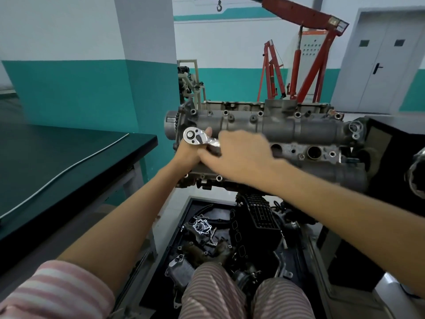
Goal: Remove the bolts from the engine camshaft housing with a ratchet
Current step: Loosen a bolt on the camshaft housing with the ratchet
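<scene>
The grey camshaft housing (296, 127) lies across the engine in the middle of the head view, with several bolts such as one (260, 113) along its far edge and one (219, 178) at the near edge. A chrome ratchet (197, 135) sits over the housing's left end, head up. My left hand (187, 155) is under the ratchet head, fingers reaching up behind it. My right hand (241, 155) grips the ratchet's handle, which it hides.
A dark workbench (69, 162) with a thin metal rod stands to the left. Below the engine a black tray (184, 217) holds several removed engine parts. A red engine hoist (305, 54) and a grey door (386, 58) are behind. A black object stands at the right.
</scene>
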Available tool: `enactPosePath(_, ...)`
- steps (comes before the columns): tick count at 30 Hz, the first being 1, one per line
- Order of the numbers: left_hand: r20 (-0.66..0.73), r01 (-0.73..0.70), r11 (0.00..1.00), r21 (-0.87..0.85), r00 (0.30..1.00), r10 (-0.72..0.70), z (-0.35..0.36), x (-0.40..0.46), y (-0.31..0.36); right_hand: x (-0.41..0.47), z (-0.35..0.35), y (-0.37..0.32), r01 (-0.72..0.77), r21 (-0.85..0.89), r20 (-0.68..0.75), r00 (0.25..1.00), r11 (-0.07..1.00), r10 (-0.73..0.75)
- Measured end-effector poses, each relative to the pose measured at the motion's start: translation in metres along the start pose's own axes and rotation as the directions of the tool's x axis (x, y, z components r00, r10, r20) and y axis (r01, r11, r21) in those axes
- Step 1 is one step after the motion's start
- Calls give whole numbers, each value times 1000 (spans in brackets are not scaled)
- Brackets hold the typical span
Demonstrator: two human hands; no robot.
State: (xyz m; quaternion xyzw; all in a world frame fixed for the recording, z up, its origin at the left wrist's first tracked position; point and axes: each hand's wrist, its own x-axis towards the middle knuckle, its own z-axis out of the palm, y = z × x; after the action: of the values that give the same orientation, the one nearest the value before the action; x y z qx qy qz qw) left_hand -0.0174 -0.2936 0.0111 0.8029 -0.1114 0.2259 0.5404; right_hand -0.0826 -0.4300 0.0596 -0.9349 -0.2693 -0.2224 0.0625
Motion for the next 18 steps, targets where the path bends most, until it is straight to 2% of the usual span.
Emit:
enactPosePath(1,-26,-3,1000,-8,1000,3,3,-1,1,-3,6,-8,-117,325,258,966,938,31)
enactPosePath(2,-80,-22,999,-32,997,19,8,-3,0,-4,6,-15,-342,568,545,838,748,-30)
enactPosePath(3,-153,-29,997,-70,988,18,13,-6,1,-2,4,-19,-543,616,723,677,570,-136)
enactPosePath(4,-199,-23,992,-125,980,-2,16,-8,1,3,0,-17,-649,577,800,572,497,-182)
enactPosePath(5,-188,-10,988,-152,982,-19,16,-8,2,6,-4,-14,-663,528,827,544,531,-143)
enactPosePath(6,-139,0,990,-141,990,-20,14,-6,1,10,-10,-10,-620,487,813,580,616,-59)
enactPosePath(7,-76,16,996,-86,997,-22,11,-6,2,15,-18,-5,-513,424,734,677,747,48)
enactPosePath(8,-36,32,999,-32,999,-33,8,-5,2,19,-28,2,-352,280,595,794,893,126)
enactPosePath(9,-22,59,998,0,998,-59,5,-4,2,23,-38,10,-184,59,408,901,981,145)
enactPosePath(10,-25,74,997,20,997,-74,5,-3,3,25,-44,16,-83,-168,211,970,982,118)
enactPosePath(11,-24,86,995,47,996,-85,4,-3,5,25,-45,17,-50,-324,59,996,945,73)
enactPosePath(12,-21,93,993,67,996,-92,5,-3,5,22,-42,15,-37,-395,-40,999,918,23)
enactPosePath(13,-13,88,994,64,996,-87,6,-3,7,17,-33,9,-24,-396,-96,995,918,-15)
enactPosePath(14,-10,75,997,36,997,-75,6,-3,8,13,-22,2,-16,-337,-70,997,941,-8)
enactPosePath(15,-9,63,998,4,998,-63,6,-4,8,9,-11,-6,-47,-172,43,998,984,55)
enactPosePath(16,-20,73,997,-35,997,-74,6,-4,8,4,-6,-15,-133,120,267,959,984,97)
enactPosePath(17,-32,116,990,-76,992,-118,7,-5,6,3,-6,-24,-291,411,522,852,864,39)
enactPosePath(18,-43,181,976,-117,981,-187,9,-6,3,3,-8,-30,-471,558,687,724,683,-62)
